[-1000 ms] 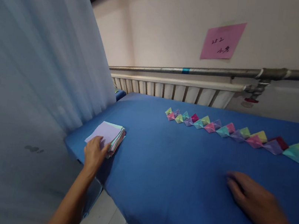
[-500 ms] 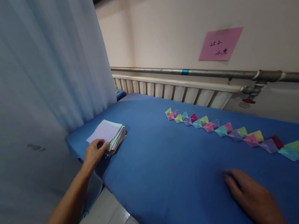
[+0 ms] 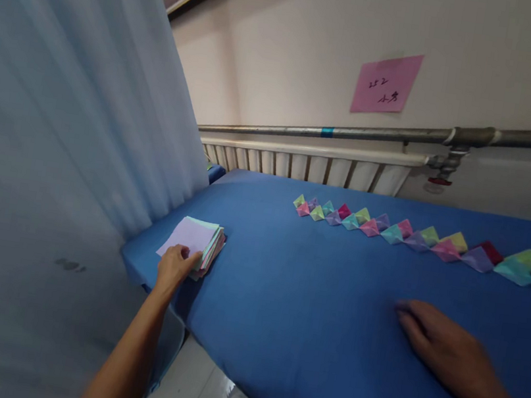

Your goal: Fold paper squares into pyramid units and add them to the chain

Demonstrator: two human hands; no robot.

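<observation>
At the near edge of a stack of square coloured paper (image 3: 191, 233), my left hand (image 3: 176, 269) touches the pile with thumb and bent fingers apart. A pale lilac sheet lies on top; green, white and pink edges show at the stack's right side. My right hand (image 3: 441, 338) is over the blue sheet on the right, thumb and fingers drawn together, fingertips slightly blurred. Nothing shows between them. Beyond it, a long row of folded paper diamonds (image 3: 370, 226) in pink, green, purple, turquoise, yellow and red stretches to the right edge.
The blue-covered bed (image 3: 291, 296) bears everything. A pale blue curtain (image 3: 66, 129) hangs along the left. Behind the bed are a white radiator (image 3: 315, 166), a metal pipe (image 3: 369, 135) with a valve, and a pink note (image 3: 386, 84) taped to the wall.
My left hand has shifted slightly right along the stack's near edge, and its thumb has moved away from the fingers. My right hand has stayed almost still.
</observation>
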